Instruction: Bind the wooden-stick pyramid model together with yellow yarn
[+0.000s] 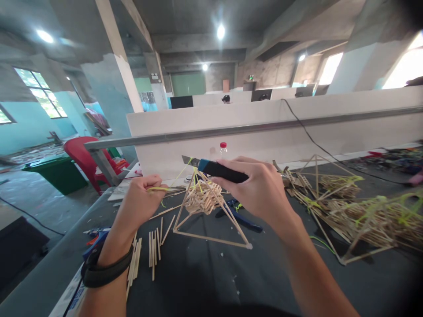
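2 grips above a dark desk [205, 281]. The right grip [261, 180] is wrapped firmly around a utility knife [228, 171], blade bared and pointing left above the apex of a stick pyramid [208, 201]. The left grip [143, 198] is a curled fist, fully closed about a yellow-green string [155, 189]; whether blade and string touch cannot be told. The pyramid stands on the desk between the forearms.

Handling (judged): the pyramid should be light, stiff along its bars but fragile at the corner joints, and is best held by a lower leg. The string is probably soft and limp, suited to a pinch near its end. The knife appears rigid; its handle offers secure hold, away from the blade.

Surroundings: blue pliers [243, 220] lie beside the pyramid's right leg, hampering access there. Loose sticks [153, 248] lie to the left, other stick frames [357, 224] crowd the right, and a red-capped bottle [224, 147] stands behind. A white partition [185, 154] bounds the far side.
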The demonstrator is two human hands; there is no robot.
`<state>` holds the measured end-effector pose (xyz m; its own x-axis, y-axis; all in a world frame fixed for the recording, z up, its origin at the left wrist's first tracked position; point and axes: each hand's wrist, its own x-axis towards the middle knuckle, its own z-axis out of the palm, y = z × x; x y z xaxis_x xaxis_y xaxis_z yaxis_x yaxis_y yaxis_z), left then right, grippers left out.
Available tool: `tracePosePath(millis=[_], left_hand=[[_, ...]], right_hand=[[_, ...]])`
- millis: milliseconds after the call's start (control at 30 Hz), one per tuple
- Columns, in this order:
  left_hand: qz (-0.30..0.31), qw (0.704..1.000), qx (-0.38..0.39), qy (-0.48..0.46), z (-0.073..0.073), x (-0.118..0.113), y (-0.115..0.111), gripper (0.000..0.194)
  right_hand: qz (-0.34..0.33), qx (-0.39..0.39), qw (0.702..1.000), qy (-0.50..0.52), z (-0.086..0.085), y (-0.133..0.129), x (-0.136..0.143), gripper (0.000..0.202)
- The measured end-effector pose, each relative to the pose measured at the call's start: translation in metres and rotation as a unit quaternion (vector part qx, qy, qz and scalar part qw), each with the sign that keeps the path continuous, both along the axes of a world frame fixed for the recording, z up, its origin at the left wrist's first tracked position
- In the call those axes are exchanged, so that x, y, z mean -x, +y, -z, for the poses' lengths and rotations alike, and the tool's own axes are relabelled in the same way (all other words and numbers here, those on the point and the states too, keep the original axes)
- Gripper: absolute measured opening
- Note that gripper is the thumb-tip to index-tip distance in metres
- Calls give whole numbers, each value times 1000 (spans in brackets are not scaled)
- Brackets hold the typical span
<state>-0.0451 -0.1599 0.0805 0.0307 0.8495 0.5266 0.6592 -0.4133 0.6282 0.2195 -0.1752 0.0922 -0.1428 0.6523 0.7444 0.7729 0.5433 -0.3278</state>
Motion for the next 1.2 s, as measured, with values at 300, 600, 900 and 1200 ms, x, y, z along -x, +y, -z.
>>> tracePosePath(millis=[300,600,900,1200], left_hand=[[17,1000,-4,13,11,-9,4,34],[31,997,11,65,17,-27,5,30],[-102,989,3,108,7,8,6,32],[17,978,-1,209,18,-35,-3,23]], right_hand=[[-4,-9,1000,8,4,3,2,29],[12,-2,1000,-2,5,6,2,29],[3,10,1000,0,6,6,1,30],[21,11,1000,15,6,11,2,29]])
